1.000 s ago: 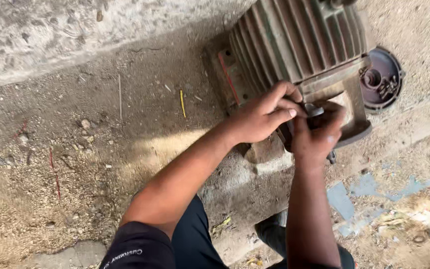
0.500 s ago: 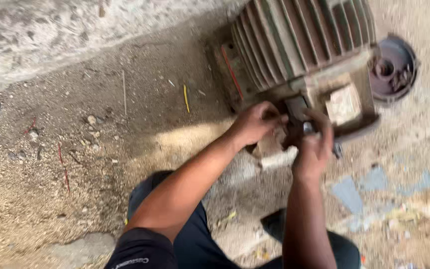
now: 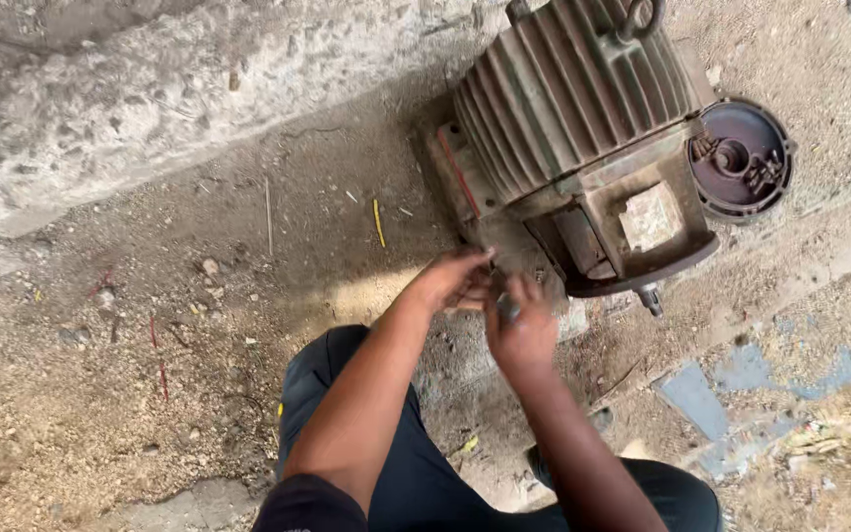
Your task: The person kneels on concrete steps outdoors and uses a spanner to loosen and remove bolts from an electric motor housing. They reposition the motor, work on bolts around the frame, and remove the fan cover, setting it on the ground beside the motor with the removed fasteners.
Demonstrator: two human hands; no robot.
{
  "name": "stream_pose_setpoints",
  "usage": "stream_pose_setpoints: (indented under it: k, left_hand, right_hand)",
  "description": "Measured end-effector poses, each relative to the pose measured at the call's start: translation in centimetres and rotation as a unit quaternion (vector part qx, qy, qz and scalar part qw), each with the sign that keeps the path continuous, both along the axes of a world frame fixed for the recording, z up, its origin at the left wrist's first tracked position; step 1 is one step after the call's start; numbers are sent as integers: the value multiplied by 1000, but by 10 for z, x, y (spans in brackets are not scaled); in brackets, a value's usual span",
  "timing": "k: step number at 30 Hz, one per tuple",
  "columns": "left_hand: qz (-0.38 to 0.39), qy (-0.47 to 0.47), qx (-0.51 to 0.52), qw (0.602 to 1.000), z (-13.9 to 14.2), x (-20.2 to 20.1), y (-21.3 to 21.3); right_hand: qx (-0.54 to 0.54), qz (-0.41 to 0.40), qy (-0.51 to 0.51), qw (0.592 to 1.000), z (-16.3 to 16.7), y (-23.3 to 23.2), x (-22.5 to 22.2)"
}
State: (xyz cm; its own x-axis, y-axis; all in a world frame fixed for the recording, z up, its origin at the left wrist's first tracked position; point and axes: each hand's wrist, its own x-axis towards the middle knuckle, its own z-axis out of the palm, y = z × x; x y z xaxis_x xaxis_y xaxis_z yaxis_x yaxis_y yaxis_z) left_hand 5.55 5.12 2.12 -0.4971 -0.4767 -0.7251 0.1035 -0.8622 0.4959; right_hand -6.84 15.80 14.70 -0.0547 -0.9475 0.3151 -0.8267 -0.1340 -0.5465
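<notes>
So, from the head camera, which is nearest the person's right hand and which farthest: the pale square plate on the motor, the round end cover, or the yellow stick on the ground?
From the right hand:
1. Pale square plate, up-right on the motor.
2. Yellow stick, up-left on the ground.
3. Round end cover, far right.

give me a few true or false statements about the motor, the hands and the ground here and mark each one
1. The motor has a ribbed grey casing. True.
2. The left hand and the right hand are close together beside the motor's base. True.
3. The motor stands on a clean wooden table. False: it sits on dusty, gritty ground.
4. A round dark end cover shows at the motor's right end. True.
5. The right hand is resting on top of the motor's ribs. False: it is low by the base, with a small dark part at its fingers.
6. The person wears bright white trousers. False: the trousers are dark.
</notes>
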Motion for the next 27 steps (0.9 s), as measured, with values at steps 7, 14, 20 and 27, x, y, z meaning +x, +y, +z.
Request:
stream_pose_setpoints:
  k: [7,14,20,27]
  left_hand:
    - [-92,-100,-173,976,-26,12,-1]
    - [-221,-447,-484,719,4,-23,17]
    - [-195,-464,-596,625,-13,-48,14]
    - [-87,-495,-609,613,-31,-49,17]
  right_hand:
    - [216,82,-34,972,-99,46,42]
    - [79,-14,-273,959,-168,-10,18]
    - [113,43,-498,859,-183,-39,43]
    - [272,8,-717,642,-191,-55,56]
